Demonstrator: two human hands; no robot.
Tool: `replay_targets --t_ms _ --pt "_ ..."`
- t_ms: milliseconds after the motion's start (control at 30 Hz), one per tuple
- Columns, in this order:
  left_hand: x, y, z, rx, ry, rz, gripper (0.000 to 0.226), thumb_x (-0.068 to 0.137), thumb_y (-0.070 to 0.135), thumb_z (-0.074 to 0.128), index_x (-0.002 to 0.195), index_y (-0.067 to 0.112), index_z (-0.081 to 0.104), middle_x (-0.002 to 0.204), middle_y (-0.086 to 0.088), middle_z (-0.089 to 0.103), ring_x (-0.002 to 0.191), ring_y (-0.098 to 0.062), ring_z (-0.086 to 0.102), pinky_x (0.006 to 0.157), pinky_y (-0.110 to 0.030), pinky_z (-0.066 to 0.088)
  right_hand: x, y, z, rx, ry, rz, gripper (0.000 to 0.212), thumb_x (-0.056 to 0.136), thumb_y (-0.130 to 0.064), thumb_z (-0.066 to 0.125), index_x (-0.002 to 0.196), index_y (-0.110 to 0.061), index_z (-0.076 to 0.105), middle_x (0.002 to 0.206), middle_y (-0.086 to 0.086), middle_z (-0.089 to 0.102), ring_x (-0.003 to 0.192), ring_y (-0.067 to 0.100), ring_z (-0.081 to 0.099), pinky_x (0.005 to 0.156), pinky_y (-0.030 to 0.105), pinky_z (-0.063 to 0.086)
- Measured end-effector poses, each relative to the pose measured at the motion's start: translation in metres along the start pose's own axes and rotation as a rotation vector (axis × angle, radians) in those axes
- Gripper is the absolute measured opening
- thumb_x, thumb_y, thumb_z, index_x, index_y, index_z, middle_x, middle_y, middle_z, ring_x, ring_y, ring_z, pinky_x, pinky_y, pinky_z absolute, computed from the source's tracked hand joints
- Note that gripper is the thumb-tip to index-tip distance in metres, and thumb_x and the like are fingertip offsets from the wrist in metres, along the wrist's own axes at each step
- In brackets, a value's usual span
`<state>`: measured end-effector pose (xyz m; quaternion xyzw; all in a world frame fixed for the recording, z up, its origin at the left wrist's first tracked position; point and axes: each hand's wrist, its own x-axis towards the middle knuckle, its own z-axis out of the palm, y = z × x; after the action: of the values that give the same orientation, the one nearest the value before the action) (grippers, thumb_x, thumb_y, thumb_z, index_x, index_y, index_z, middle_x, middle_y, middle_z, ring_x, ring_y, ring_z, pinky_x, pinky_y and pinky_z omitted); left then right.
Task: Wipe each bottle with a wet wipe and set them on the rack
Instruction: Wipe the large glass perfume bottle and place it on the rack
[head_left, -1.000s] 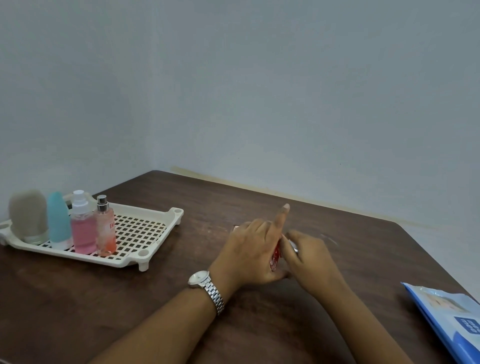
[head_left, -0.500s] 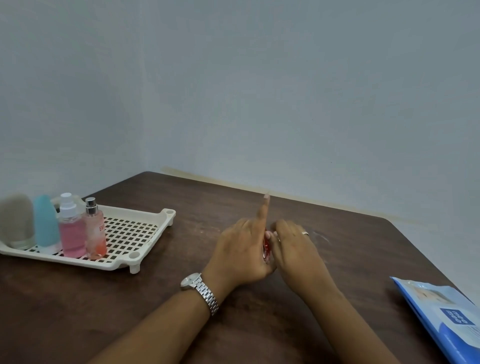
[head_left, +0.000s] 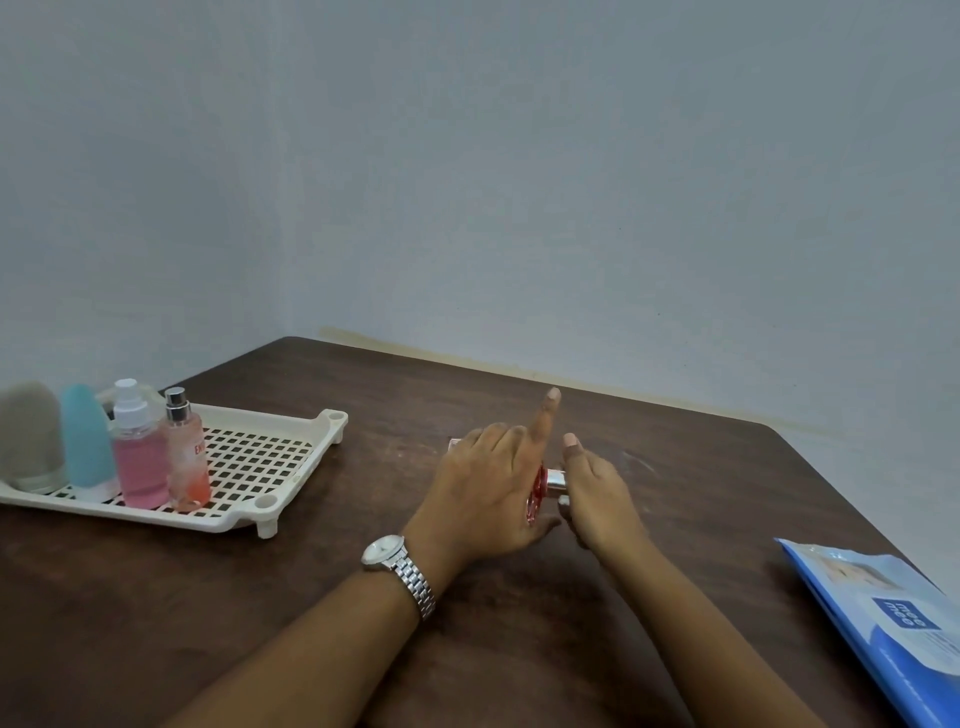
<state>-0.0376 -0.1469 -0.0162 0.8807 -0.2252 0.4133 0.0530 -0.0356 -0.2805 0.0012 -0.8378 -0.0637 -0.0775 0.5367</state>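
Light dim, flat, cool grey; no lamp in view. Wall (head_left: 571, 182) evenly lit, no hot spots. Shadows soft-edged: a broad faint one on the surface (head_left: 156, 597) under the forearms, a thin one beneath the rack (head_left: 332, 422). Small glints on the watch (head_left: 387, 551) and on the silver cap of the red bottle (head_left: 536, 496) between left hand (head_left: 493, 488) and right hand (head_left: 597, 493). Dull sheen on the surface just beyond the hands. Grey bottle (head_left: 28, 436) at the left edge smeared, out of focus. Wipes pack (head_left: 893, 618) at the right edge stretched; far edge of the surface bows.

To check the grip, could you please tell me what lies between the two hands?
A small red bottle lies between the left hand and the right hand, as the head view shows.
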Motion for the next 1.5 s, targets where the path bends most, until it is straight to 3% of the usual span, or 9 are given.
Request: replay_targets --t_ms 167,367,500,667,833,1067,1200,1333,1500 --pt "0.001 0.003 -0.005 -0.134 -0.012 -0.128 0.106 0.078 0.068 0.045 0.151 0.007 -0.001 0.084 0.002 0.061 0.071 -0.011 0.055 0.056 -0.022 0.04 0.0 0.001 0.004 -0.171 0.137 -0.321 0.032 0.101 -0.03 0.029 0.082 -0.01 0.045 0.066 -0.001 0.045 0.058 0.008 0.042 0.053 0.015 0.035" --pt "0.0 0.007 -0.003 -0.363 -0.057 -0.281 0.106 0.078 0.06 0.047 0.148 0.02 -0.022 0.102 0.002 0.065 0.084 -0.013 0.061 0.063 -0.025 0.045 0.006 0.008 0.006 -0.165 0.144 -0.614 0.023 0.096 -0.025 0.035 0.096 -0.018 0.057 0.091 -0.012 0.055 0.09 0.001 0.053 0.075 0.009 0.037" --pt "0.003 0.002 -0.001 -0.547 -0.141 -0.421 0.122 0.066 0.064 0.061 0.148 0.026 -0.021 0.09 0.008 0.066 0.075 -0.006 0.063 0.065 -0.03 0.054 0.005 0.008 0.005 0.018 0.109 -0.578 0.023 0.094 -0.011 0.047 0.106 -0.022 0.064 0.111 -0.012 0.062 0.107 -0.003 0.054 0.09 0.014 0.043" --pt "0.005 0.002 0.003 -0.672 -0.163 -0.547 0.128 0.063 0.059 0.073 0.149 0.029 -0.017 0.076 0.008 0.063 0.067 -0.003 0.06 0.059 -0.022 0.046 0.003 0.005 0.002 0.269 0.114 -0.425 0.021 0.089 -0.012 0.061 0.107 -0.016 0.071 0.116 -0.01 0.066 0.116 0.001 0.055 0.098 0.03 0.047" --pt "0.004 -0.001 0.006 -0.697 -0.175 -0.546 0.13 0.061 0.058 0.077 0.149 0.03 -0.015 0.079 0.01 0.065 0.069 -0.003 0.061 0.064 -0.024 0.05 -0.003 0.002 0.002 0.133 0.296 -0.553 0.025 0.08 -0.007 0.071 0.101 -0.021 0.071 0.107 -0.011 0.067 0.104 -0.009 0.059 0.086 0.011 0.047" --pt "0.005 0.0 0.002 -0.722 -0.191 -0.534 0.134 0.061 0.061 0.077 0.149 0.026 -0.019 0.072 0.008 0.061 0.063 -0.004 0.058 0.06 -0.022 0.046 -0.002 0.005 -0.001 -0.035 0.4 -0.807 0.03 0.073 0.017 0.066 0.088 -0.009 0.073 0.093 -0.003 0.07 0.098 0.005 0.065 0.084 0.021 0.053" --pt "0.005 0.0 0.003 -0.709 -0.201 -0.53 0.134 0.062 0.06 0.077 0.148 0.027 -0.02 0.078 0.012 0.059 0.068 -0.001 0.057 0.061 -0.016 0.041 -0.002 0.002 0.0 0.091 0.446 -0.7 0.029 0.078 0.003 0.07 0.086 -0.025 0.069 0.086 -0.011 0.069 0.085 0.003 0.066 0.072 0.022 0.055" --pt "0.003 -0.006 0.002 -0.765 -0.161 -0.639 0.138 0.049 0.075 0.072 0.148 0.036 -0.015 0.1 0.01 0.063 0.09 -0.004 0.061 0.079 -0.025 0.05 0.002 0.01 -0.004 0.129 0.369 -0.578 0.017 0.082 -0.014 0.07 0.084 -0.031 0.068 0.082 -0.013 0.07 0.074 0.009 0.067 0.062 0.033 0.056" --pt "0.001 -0.013 -0.002 -0.862 -0.123 -0.692 0.134 0.046 0.074 0.068 0.15 0.035 -0.007 0.1 0.014 0.051 0.096 -0.003 0.053 0.072 -0.012 0.039 0.001 0.008 -0.002 0.116 0.221 -0.515 0.013 0.085 -0.01 0.066 0.083 -0.023 0.068 0.079 -0.01 0.07 0.074 0.002 0.064 0.059 0.013 0.048"
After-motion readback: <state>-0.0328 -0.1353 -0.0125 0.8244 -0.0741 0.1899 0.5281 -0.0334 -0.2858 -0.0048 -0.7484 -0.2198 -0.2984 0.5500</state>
